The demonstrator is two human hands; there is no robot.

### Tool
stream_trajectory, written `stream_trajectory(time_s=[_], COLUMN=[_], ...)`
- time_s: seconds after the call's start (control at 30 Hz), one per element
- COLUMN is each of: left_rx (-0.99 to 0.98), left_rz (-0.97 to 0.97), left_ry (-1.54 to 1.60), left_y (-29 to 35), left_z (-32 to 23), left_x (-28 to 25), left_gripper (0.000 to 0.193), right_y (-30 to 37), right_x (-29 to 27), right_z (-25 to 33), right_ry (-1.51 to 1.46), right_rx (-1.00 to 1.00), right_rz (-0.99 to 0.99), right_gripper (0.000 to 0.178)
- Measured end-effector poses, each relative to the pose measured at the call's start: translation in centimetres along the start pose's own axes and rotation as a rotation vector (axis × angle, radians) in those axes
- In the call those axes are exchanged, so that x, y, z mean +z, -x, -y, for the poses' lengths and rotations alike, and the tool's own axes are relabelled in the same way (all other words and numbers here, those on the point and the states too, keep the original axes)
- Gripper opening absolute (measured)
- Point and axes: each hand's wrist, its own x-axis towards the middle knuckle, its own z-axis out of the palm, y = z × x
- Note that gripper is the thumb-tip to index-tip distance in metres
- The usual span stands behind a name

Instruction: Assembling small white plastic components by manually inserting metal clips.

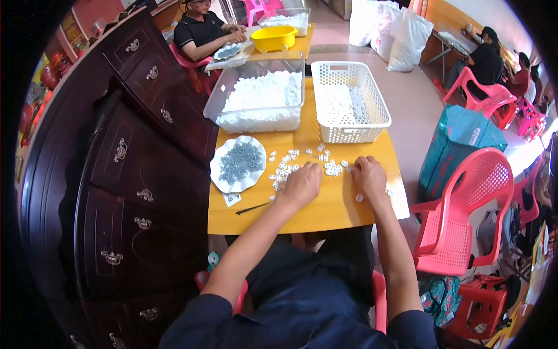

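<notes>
My left hand (303,184) rests on the yellow table with its fingers curled in, at the right edge of a scatter of small white plastic pieces (283,170) with dark holes. Fingertips drawn together, my right hand (370,175) is beside another cluster of these white pieces (333,169). Whatever either hand grips is hidden by the fingers. Left of the scatter, a white wavy-rimmed plate (233,187) carries a heap of small grey metal parts, like screws or nails. A thin black stick-like tool (251,209) lies in front of the plate.
A clear bin (260,121) full of white pieces and a white perforated basket (352,135) stand at the table's far side. Dark drawers (139,157) line the left; a pink chair (465,215) stands right. Another person (200,35) works beyond, near a yellow tub (273,39).
</notes>
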Motion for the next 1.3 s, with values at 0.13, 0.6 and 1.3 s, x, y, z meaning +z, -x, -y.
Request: stream_trajectory(time_s=[0.13,0.6,1.3], left_rx=[-0.024,-0.387,-0.335], left_rz=[-0.127,-0.122,-0.032], left_ry=[0.203,1.051,1.134], left_y=[2.2,10.8,14.0], left_z=[-1.7,-2.7,-5.3], left_x=[-1.8,-2.5,-2.9], left_gripper=[0.011,0.017,0.003], right_y=[-0.1,9.1,15.9], right_x=[-0.5,-3.5,-1.2], right_z=[0.2,8.4,9.3], right_ry=[-0.003,-1.053,-1.619], right_rx=[-0.011,0.178,0.448], right_rz=[0.002,0.191,0.571], right_gripper=[0.010,0.014,0.025])
